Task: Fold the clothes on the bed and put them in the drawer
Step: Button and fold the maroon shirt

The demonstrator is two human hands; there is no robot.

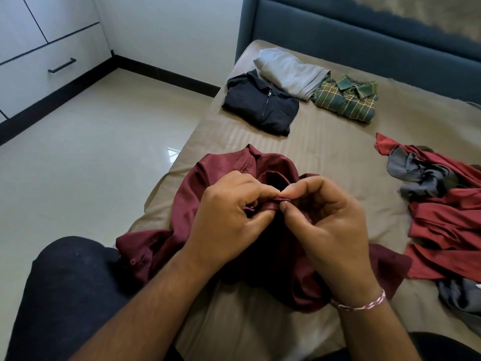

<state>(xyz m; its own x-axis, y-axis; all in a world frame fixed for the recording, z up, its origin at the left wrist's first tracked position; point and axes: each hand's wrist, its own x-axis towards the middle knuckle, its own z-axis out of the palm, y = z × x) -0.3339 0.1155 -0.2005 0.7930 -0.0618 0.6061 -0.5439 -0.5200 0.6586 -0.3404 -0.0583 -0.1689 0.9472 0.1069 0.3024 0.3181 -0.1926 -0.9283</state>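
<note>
Landmark: a bed (325,142) with a tan sheet, seen from above by the person sitting at its near edge.
Maroon shirt (226,173): crumpled on the bed's near part, collar toward the headboard (364,35), one buttoned cuff trailing over the bed's left edge.
Left hand (229,212): fingers curled, thumb and forefinger pinching a fold of the maroon shirt's front edge.
Right hand (330,220): fingers curled, thumb and forefinger pinching the same fold — the two hands' fingertips meet there. A pink and white thread bracelet (361,303) circles this wrist.
Folded stack: near the headboard lie a black zip top (257,105), a grey garment (289,71) and a green plaid shirt (346,97), each touching the next.
Unfolded pile: red and grey clothes (442,199) heaped at the bed's right side.
Drawer (49,71): white, with a dark handle — across the floor to the bed's left, closed.
</note>
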